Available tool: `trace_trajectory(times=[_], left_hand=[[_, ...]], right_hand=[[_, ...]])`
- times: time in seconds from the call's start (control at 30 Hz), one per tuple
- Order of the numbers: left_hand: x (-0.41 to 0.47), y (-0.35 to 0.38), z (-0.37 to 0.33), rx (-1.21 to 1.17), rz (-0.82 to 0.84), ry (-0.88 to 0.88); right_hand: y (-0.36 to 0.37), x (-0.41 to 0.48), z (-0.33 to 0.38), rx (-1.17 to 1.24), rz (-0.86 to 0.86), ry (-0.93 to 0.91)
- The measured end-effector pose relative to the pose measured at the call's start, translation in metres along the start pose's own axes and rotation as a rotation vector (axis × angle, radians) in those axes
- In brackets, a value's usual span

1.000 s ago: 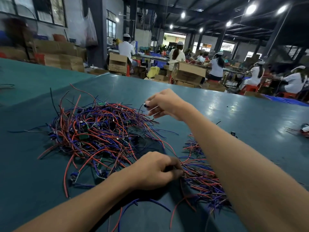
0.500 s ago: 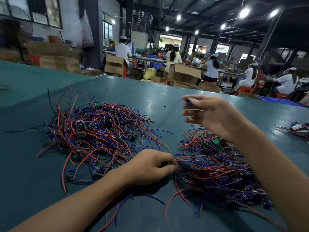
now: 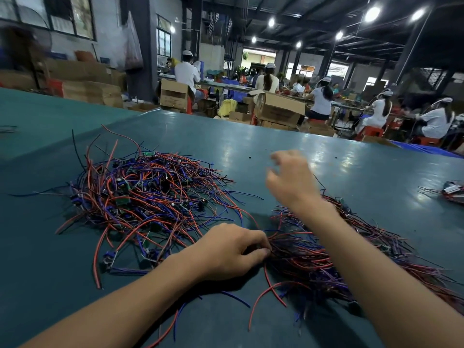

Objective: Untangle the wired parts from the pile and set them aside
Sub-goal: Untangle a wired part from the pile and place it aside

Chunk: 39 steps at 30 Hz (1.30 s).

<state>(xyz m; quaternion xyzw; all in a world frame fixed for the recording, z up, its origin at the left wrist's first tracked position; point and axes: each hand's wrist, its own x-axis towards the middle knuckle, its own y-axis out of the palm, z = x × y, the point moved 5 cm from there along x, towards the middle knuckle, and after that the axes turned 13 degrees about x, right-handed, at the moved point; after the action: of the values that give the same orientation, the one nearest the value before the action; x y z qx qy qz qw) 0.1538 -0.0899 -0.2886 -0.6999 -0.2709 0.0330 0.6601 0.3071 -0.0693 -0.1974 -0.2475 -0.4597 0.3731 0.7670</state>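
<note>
Nearest, the left hand (image 3: 231,249) is laid low on the teal table (image 3: 364,172), fingers curled and thumb pinched against the near-left edge of the sorted bundle (image 3: 334,257) of red and blue wires; strands are gripped between thumb and fingertips. That bundle is spread to the right, under and beyond the right forearm, its wires lying roughly parallel. A few loose red and blue strands are seen on the table nearer than the left hand.

Further out, the tangled pile (image 3: 148,194) is found on the left, well covered with red and blue wires and small green boards, just beside the bundle but separate from it.

The right hand (image 3: 288,179) is raised above the table between pile and bundle, fingers loosely spread and blurred; whether anything is held cannot be told.

At the far right edge a small separate cluster of parts (image 3: 449,192) is noted. Beyond the table, cardboard boxes (image 3: 278,109) and seated workers (image 3: 321,99) are seen.
</note>
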Motion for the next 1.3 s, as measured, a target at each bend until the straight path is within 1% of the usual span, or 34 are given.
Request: trace_trajectory(times=[0.03,0.07,0.1,0.13,0.17,0.2,0.3,0.4,0.6,0.63,0.7,0.77,0.83,0.9,1.0,1.07,1.13,1.23,1.3], left_hand=[[-0.001,0.001,0.000,0.009,0.006,0.006],[-0.002,0.002,0.001,0.005,0.018,0.008],[-0.004,0.002,0.002,-0.007,0.033,0.009],[-0.005,0.002,0.002,-0.019,0.042,0.014],[-0.005,0.002,0.002,-0.022,0.042,0.025],[-0.005,0.001,0.002,-0.012,0.036,0.038],[-0.004,0.001,0.001,0.052,0.026,0.041],[-0.003,0.002,0.000,0.046,0.028,0.019],[-0.003,0.002,-0.001,0.056,0.057,0.007],[-0.003,0.002,-0.002,0.046,0.051,0.012],[-0.003,0.001,-0.003,0.030,0.040,0.021],[-0.003,0.002,-0.002,0.019,0.043,0.029],[-0.004,0.002,0.000,-0.057,0.046,0.028],[-0.003,0.001,0.006,-0.203,0.021,-0.004],[-0.002,-0.003,0.018,-0.425,-0.108,-0.109],[-0.002,-0.006,0.023,-0.506,-0.198,-0.160],[-0.002,-0.005,0.025,-0.534,-0.221,-0.205],[-0.001,-0.004,0.024,-0.512,-0.176,-0.213],[-0.001,-0.002,0.025,-0.450,-0.133,-0.208]], right_hand=[[0.022,0.000,0.024,0.124,0.151,-0.075],[0.045,-0.004,0.044,0.178,0.337,-0.129],[0.065,-0.010,0.060,0.166,0.503,-0.177],[0.082,-0.015,0.068,0.112,0.615,-0.221],[0.096,-0.017,0.070,0.059,0.665,-0.256],[0.104,-0.018,0.070,0.027,0.671,-0.273],[0.108,-0.015,0.067,0.085,0.575,-0.296],[0.094,-0.005,0.060,0.165,0.455,-0.278],[0.068,0.006,0.046,0.344,0.425,0.002],[0.062,0.008,0.045,0.405,0.423,0.071],[0.046,0.009,0.044,0.601,0.437,0.238],[0.022,0.007,0.045,0.810,0.412,0.338],[-0.005,0.000,0.046,0.991,0.351,0.361],[-0.024,-0.016,0.045,1.170,0.320,0.368],[-0.036,-0.048,0.043,1.424,0.332,0.400],[-0.033,-0.066,0.040,1.585,0.325,0.432],[-0.025,-0.079,0.032,1.679,0.292,0.482],[-0.016,-0.083,0.018,1.769,0.224,0.545],[-0.028,-0.070,0.004,1.803,0.162,0.514]])
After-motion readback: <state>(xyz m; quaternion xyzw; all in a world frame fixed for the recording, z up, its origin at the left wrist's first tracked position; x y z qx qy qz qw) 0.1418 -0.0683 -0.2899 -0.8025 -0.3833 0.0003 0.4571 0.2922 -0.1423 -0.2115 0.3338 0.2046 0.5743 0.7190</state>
